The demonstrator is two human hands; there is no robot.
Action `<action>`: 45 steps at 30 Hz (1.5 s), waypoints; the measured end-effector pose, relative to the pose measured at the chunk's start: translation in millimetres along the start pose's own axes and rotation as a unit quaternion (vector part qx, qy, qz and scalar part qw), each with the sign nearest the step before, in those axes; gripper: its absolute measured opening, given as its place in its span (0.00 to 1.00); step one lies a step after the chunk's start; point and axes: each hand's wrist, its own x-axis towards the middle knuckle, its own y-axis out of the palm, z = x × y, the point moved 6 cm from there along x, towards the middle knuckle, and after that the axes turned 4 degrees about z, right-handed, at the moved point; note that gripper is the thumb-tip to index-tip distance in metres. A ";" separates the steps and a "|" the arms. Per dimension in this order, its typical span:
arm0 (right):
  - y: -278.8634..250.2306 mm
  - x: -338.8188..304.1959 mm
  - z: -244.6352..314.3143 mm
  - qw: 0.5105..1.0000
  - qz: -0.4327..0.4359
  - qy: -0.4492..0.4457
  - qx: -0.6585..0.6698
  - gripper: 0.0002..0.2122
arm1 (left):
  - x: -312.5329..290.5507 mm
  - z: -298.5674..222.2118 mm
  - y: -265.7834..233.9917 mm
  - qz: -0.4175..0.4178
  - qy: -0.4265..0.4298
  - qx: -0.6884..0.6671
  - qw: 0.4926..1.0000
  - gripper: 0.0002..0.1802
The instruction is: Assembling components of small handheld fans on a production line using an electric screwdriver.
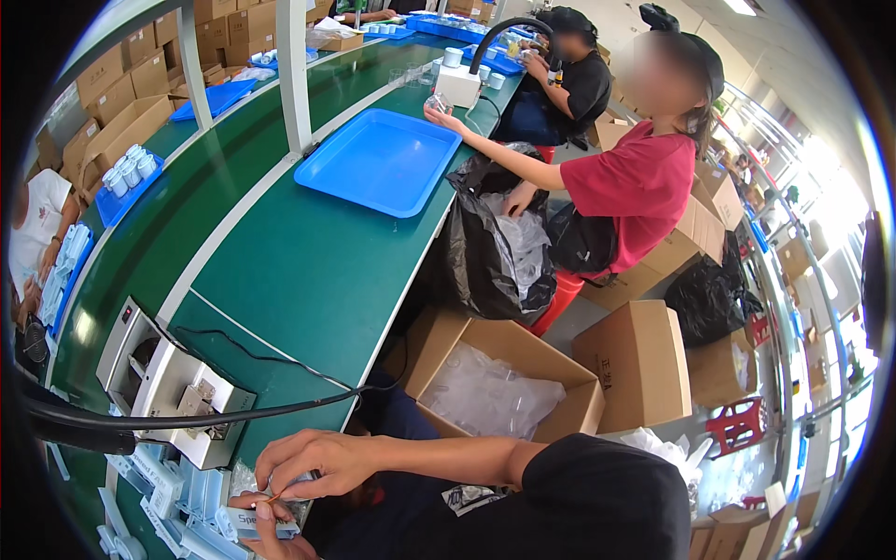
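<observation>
The person's left hand (280, 547) is closed around a light blue piece (241, 521), low in the view, just beside the edge of the green counter (280, 280). The right hand (327, 464) is bent over this piece, with the fingertips near together at a thin orange strip (272, 498); whether they grip it, one cannot tell. More blue parts (166, 490) lie in a heap to the left of the hands. Behind the heap there stands a metal machine (182, 397), and a black hose (280, 412) passes in front of it. Farther along the counter is a blue tray (383, 154). Beside it, a co-worker (625, 191) in red holds up a clear object (437, 103).
</observation>
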 end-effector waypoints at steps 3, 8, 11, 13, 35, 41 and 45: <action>-0.1 -0.2 -0.5 1.000 0.003 0.002 0.001 0.04 | 0.5 2.6 -2.7 0.019 0.004 -0.013 1.000 0.07; -0.9 1.0 0.8 1.000 -0.004 0.002 0.016 0.04 | 1.8 3.8 -5.6 0.069 0.016 -0.053 0.996 0.06; -3.5 1.5 2.3 0.999 -0.012 -0.013 0.028 0.03 | 0.9 -1.4 1.7 0.143 0.031 -0.031 0.989 0.06; -5.6 2.7 3.8 0.999 -0.017 -0.027 0.034 0.03 | 2.0 5.5 -3.2 0.101 -0.037 -0.038 0.993 0.06; 7.2 8.1 -2.9 0.996 -0.075 -0.004 0.044 0.03 | 17.4 32.1 -37.2 0.143 -0.011 -0.128 0.981 0.23; -26.7 -22.9 10.4 0.957 -0.086 0.016 0.277 0.02 | 13.3 11.4 -9.6 0.100 0.032 -0.204 0.973 0.20; -107.2 -62.7 45.7 0.881 -0.070 -0.196 0.425 0.08 | 10.4 3.0 -1.3 0.109 0.015 -0.257 0.960 0.21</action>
